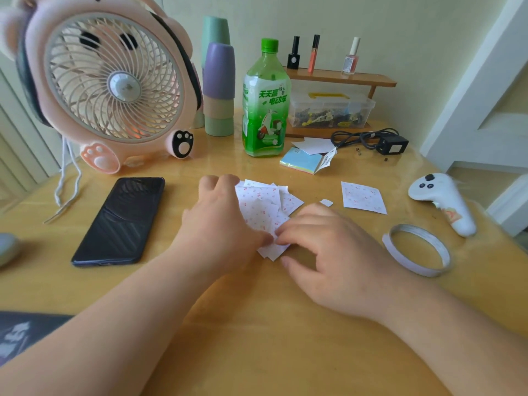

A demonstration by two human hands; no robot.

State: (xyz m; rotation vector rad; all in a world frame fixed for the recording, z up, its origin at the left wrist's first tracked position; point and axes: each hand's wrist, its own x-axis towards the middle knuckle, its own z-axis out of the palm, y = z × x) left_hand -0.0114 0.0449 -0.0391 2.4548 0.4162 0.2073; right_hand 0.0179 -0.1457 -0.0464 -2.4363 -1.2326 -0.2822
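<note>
A small pile of white paper pieces with a red cherry print [264,205] lies in the middle of the wooden table [257,324]. My left hand [220,224] lies over the pile's left side, fingers curled at its far edge, thumb at the near corner. My right hand [328,252] comes from the right, and its fingertips pinch the pile's near corner right beside the left thumb. One more printed square [363,197] lies flat to the right, with a tiny paper scrap [326,202] between it and the pile.
A black phone [120,221] lies to the left, a pink fan [111,81] behind it. A green bottle [265,104], stacked cups [218,87], a sticky-note pad [304,161] and a black charger [391,144] stand behind. A tape roll [417,250] and white controller [445,201] lie right.
</note>
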